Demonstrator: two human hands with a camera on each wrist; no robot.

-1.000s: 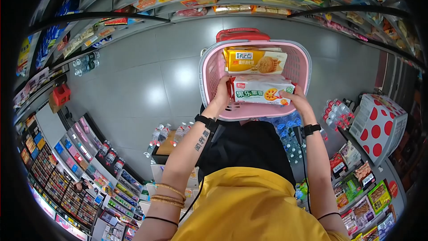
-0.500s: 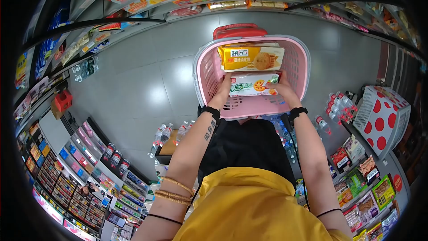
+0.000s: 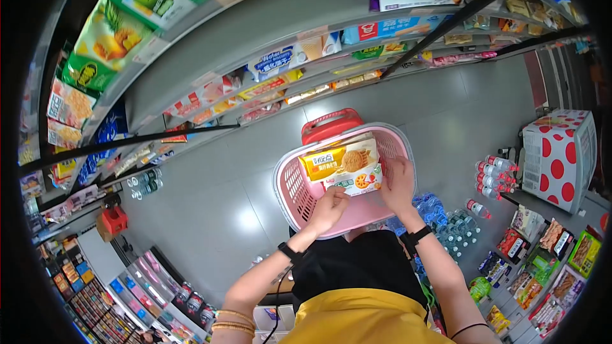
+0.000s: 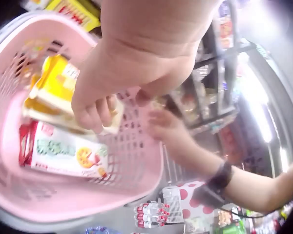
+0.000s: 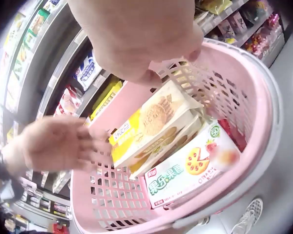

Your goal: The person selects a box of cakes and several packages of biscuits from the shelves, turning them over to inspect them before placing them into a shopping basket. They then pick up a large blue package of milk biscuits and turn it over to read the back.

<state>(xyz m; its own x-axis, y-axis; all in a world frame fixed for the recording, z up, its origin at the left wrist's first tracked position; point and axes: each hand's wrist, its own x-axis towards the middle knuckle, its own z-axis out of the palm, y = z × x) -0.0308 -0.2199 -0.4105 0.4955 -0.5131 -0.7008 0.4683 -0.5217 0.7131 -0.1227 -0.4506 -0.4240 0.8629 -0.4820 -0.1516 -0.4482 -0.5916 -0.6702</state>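
Observation:
A pink basket (image 3: 299, 200) holds yellow-and-white biscuit packs (image 3: 341, 156) and, nearest the body, a white fruit biscuit pack (image 3: 363, 183). My left hand (image 3: 328, 210) hovers over the near left side of the basket, its fingers loosely bent and holding nothing. Over the basket's right side is my right hand (image 3: 399, 185), close to the end of the white pack in the head view. In the right wrist view, the left hand (image 5: 63, 144) is apart from the packs, fingers extended. The left wrist view shows the right hand (image 4: 171, 131) blurred, with no pack in it.
Shelves of snacks (image 3: 280, 57) curve across the front. The basket's red handle (image 3: 331, 126) leans toward them. Bundled water bottles (image 3: 456, 229) stand on the floor at the right, near a red-dotted white box (image 3: 558, 159). More bottles (image 3: 145, 183) stand at left.
Both hands have let go of the white biscuit pack, which now rests in the basket beside the yellow packs. The head view has shifted upward, showing more of the shelves.

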